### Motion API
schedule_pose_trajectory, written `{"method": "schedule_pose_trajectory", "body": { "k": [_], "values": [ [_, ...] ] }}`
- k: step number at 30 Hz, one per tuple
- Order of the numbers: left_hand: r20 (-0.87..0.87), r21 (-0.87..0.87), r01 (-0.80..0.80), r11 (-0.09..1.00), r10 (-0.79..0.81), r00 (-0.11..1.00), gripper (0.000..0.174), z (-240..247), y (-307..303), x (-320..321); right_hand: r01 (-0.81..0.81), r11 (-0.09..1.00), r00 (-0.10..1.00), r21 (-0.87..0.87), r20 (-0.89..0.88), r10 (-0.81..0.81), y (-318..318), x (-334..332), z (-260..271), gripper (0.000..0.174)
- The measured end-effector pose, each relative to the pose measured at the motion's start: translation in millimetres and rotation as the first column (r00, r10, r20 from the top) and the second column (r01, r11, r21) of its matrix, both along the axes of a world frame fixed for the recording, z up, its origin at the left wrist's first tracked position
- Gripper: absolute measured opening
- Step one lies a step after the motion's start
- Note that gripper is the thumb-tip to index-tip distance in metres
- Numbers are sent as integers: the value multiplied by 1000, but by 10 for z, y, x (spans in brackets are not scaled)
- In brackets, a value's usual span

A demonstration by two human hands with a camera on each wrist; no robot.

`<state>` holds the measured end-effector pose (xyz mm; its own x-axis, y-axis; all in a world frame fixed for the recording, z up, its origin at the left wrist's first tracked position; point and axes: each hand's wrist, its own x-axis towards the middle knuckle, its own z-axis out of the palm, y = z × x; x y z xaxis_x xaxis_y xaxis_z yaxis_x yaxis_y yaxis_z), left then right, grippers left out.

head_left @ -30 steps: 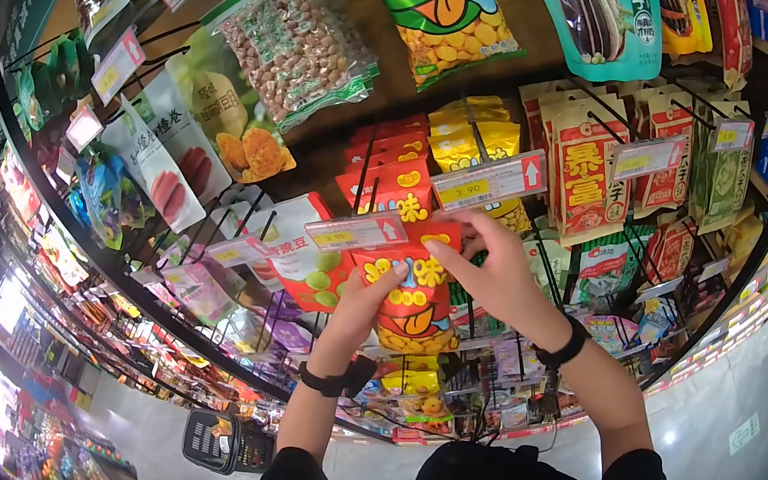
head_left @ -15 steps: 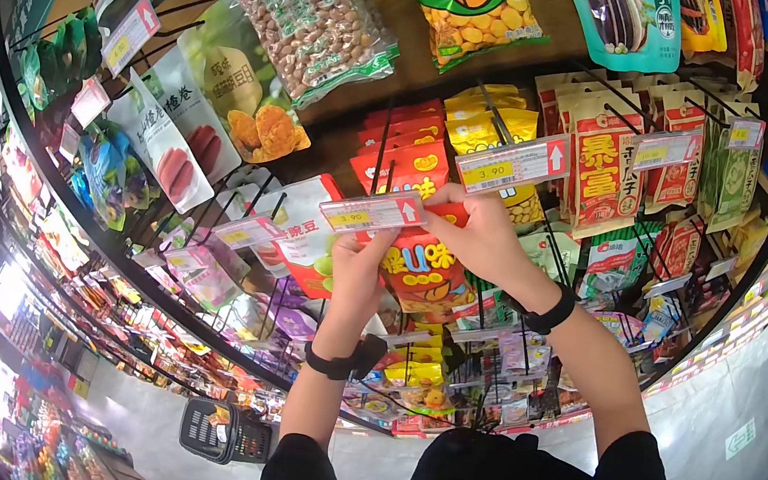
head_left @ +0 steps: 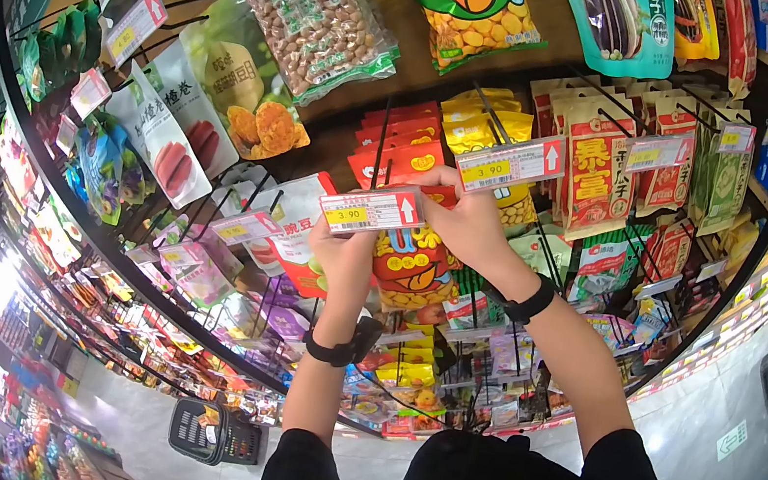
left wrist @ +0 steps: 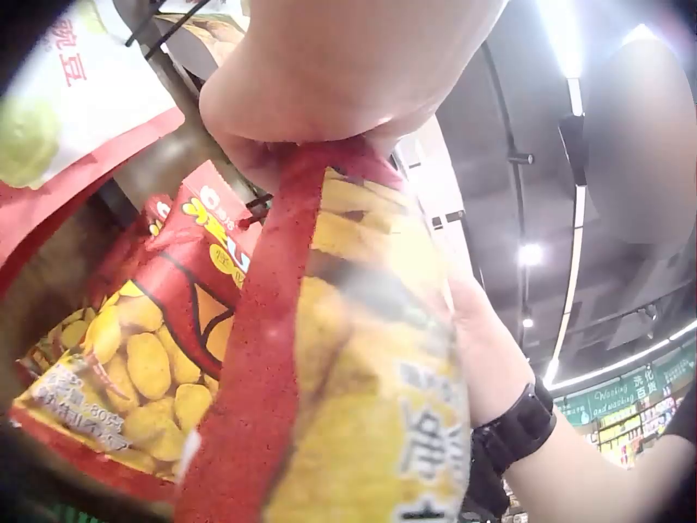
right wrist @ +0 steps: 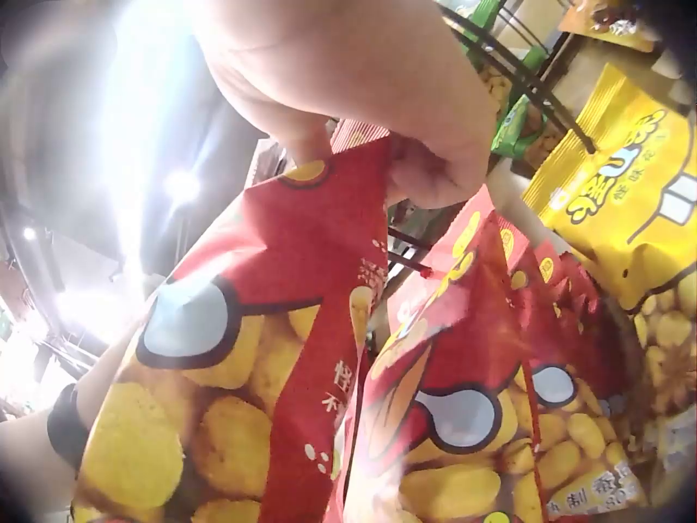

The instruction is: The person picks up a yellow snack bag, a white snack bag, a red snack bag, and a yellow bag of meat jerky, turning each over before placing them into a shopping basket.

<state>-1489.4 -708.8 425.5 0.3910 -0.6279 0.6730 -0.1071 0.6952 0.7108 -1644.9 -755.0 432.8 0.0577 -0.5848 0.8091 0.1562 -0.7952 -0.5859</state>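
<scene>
A red snack bag (head_left: 413,279) with yellow bean-like pieces printed on it hangs between my two hands, just below a 3.90 price tag (head_left: 370,210). My left hand (head_left: 341,261) pinches its upper left corner, partly hidden behind the tag. At the upper right corner, my right hand (head_left: 473,231) grips the bag's top edge between thumb and fingers. In the right wrist view, that held bag (right wrist: 234,381) is in front of a row of matching red bags (right wrist: 457,403) on a hook. The left wrist view shows the bag's printed side (left wrist: 359,360) close up.
Yellow bags (head_left: 497,113) hang to the right of the red row, behind another tag (head_left: 509,166). A white-and-red pea bag (head_left: 300,237) is close on the left. Black hooks jut from the rack; a black basket (head_left: 201,431) stands on the floor.
My hands and the red bag have risen toward the price tag. The left hand has shifted left, partly behind the tag, which now tilts its face more toward the head camera.
</scene>
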Motion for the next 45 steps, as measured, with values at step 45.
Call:
{"method": "schedule_pose_trajectory", "body": {
  "k": [45],
  "values": [
    [551,-60,-300,952,282,785,65,-305,159,155,522,846,843,-112,-88,-531,644,216,-290,70]
  ]
}}
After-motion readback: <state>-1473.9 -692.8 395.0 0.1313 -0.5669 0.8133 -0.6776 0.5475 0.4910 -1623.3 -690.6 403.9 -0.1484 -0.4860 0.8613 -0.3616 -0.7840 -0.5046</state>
